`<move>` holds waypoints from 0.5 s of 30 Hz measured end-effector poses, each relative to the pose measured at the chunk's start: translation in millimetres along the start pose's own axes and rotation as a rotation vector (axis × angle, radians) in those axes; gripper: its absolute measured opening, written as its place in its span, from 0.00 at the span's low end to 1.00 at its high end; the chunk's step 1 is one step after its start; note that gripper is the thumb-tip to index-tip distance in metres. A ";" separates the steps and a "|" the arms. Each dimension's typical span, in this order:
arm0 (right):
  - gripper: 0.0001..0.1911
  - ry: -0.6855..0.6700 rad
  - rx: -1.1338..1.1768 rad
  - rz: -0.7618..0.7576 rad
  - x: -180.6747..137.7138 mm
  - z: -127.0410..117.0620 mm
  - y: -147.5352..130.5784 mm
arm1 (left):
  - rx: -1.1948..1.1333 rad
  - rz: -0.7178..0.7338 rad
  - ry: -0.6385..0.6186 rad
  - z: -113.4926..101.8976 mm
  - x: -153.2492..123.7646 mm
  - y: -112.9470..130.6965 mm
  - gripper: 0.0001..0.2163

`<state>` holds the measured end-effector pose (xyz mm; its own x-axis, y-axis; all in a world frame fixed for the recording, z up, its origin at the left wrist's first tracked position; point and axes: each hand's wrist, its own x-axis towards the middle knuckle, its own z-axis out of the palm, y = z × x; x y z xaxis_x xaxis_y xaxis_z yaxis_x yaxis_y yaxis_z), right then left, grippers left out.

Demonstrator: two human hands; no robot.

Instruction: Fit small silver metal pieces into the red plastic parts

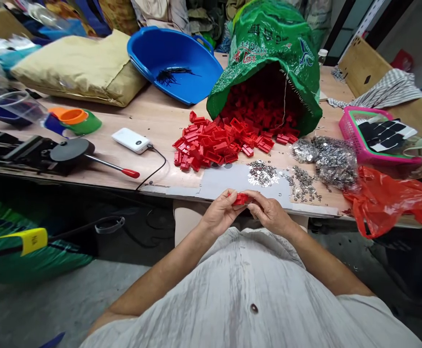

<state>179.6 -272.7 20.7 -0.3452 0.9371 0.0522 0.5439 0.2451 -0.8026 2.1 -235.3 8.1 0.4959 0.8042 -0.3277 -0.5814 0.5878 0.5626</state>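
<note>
Close to my body, at the table's front edge, my left hand (221, 211) is closed around a small red plastic part (240, 198). My right hand (269, 211) meets it from the other side, thumb and fingertips pinched at the part's right end; whether they hold a small metal piece as well is hidden. Beyond the hands lies a pile of red plastic parts (211, 142), spilling from a green woven sack (269, 36). Two small heaps of metal pieces, a shiny one (262, 174) and a duller one (304, 183), rest just past my right hand.
Clear bags of metal pieces (334, 162), a red plastic bag (395, 198) and a pink basket (352, 130) are on the right. A blue basin (181, 53) stands behind. Leftward are a white power bank (131, 140) with its cable and a red-handled lever tool (73, 151).
</note>
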 end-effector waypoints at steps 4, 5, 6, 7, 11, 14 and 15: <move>0.19 0.059 -0.085 -0.018 -0.4 -0.1 -2.6 | -0.043 -0.049 0.096 7.7 -3.7 -3.6 0.06; 0.18 0.070 -0.091 -0.024 -0.5 -0.1 -2.6 | -0.040 -0.048 0.107 8.9 -4.3 -4.1 0.06; 0.18 0.076 -0.090 -0.030 -0.5 -0.1 -2.3 | -0.035 -0.042 0.112 9.7 -4.7 -4.7 0.06; 0.18 0.080 -0.086 -0.037 -0.5 0.1 -1.9 | -0.028 -0.035 0.112 10.2 -5.1 -5.2 0.07; 0.17 0.108 -0.115 -0.052 0.0 2.8 0.8 | -0.005 -0.011 0.109 10.7 -6.2 -8.6 0.07; 0.17 0.150 -0.093 -0.059 1.0 5.8 4.4 | -0.005 0.018 0.096 11.9 -6.0 -12.1 0.09; 0.18 0.158 -0.063 -0.063 1.4 6.5 5.8 | -0.004 0.025 0.088 12.2 -5.8 -12.9 0.10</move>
<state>177.2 -271.5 12.3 -0.2579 0.9457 0.1978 0.5735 0.3146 -0.7564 14.6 -248.6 11.9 0.4229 0.8232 -0.3788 -0.5957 0.5675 0.5684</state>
